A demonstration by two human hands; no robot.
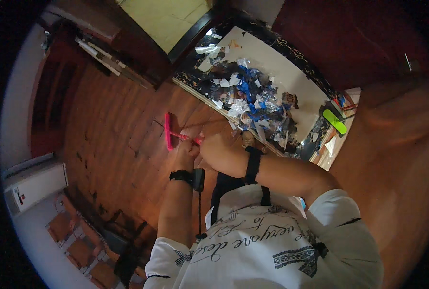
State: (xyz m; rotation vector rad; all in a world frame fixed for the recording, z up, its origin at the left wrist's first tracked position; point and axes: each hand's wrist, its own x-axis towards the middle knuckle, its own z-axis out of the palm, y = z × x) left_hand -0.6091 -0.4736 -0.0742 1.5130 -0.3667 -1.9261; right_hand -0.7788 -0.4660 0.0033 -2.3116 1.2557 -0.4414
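A broom with a bright pink head (168, 132) and a pink handle is out in front of me, its head over the wooden floor. My left hand (187, 151), with a black strap and a small black device on its wrist, is closed around the handle. My right hand (193, 133) comes across from the right and grips the same handle beside the left; its fingers are partly hidden and blurred. Beyond my hands, a heap of mixed litter (250, 98), with blue, white and clear plastic scraps, lies on a pale floor panel (291, 77) with a dark patterned border.
A bright green flat-headed tool (334, 122) lies at the right end of the panel. The raised step edge (207, 102) runs along its near side. Reddish-brown planks (113, 130) cover the floor. Chairs (82, 253) and a white appliance (38, 188) stand at left.
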